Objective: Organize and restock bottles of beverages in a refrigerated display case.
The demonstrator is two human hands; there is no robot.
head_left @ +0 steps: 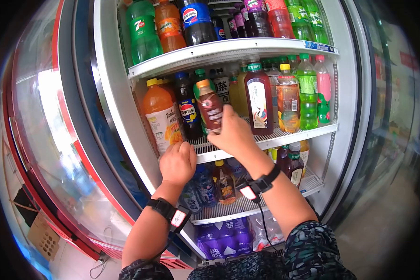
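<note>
In the head view, my right hand (234,133) is wrapped round the lower part of a small brown bottle with an orange cap (210,108), which tilts slightly over the middle shelf (284,137). My left hand (178,163) is curled closed at the front edge of that shelf; whether its fingers grip the edge or anything else is hidden. Just behind the left hand stands a large orange juice bottle (161,112). A dark cola bottle (187,109) is left of the held bottle, and a large dark red tea bottle (258,100) stands to its right.
Soda bottles, with a green one (143,35) at the left, line the upper shelf (228,50). More bottles (225,183) stand on the lower shelf (219,216), above purple packs (224,238). Glass doors (65,135) flank the cooler. A cable hangs from my right wristband.
</note>
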